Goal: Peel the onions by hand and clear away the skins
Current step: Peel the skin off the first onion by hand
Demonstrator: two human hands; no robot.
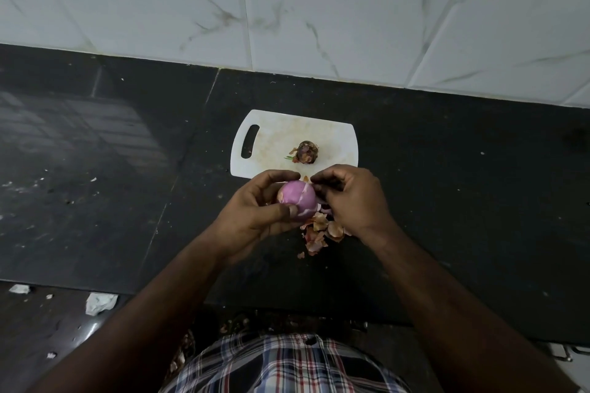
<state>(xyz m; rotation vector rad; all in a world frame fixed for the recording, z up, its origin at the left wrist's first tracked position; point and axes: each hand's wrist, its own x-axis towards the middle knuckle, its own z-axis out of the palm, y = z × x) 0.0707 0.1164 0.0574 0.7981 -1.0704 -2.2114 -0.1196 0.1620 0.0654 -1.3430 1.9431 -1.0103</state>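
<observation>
My left hand (258,210) grips a mostly peeled purple onion (297,198) above the black counter, thumb across its lower side. My right hand (348,198) has its fingers curled against the onion's right side, pinching at a bit of skin near the top. Under the hands lies a heap of brown onion skins (321,233) on the counter. A second onion (306,152), dark and still in its skin, sits on the white cutting board (271,137) just beyond the hands.
The black stone counter (111,169) runs left and right, backed by a white marble-tiled wall (319,9). Its front edge is near my body. Crumpled white paper (100,302) and scraps lie on the dark floor at lower left.
</observation>
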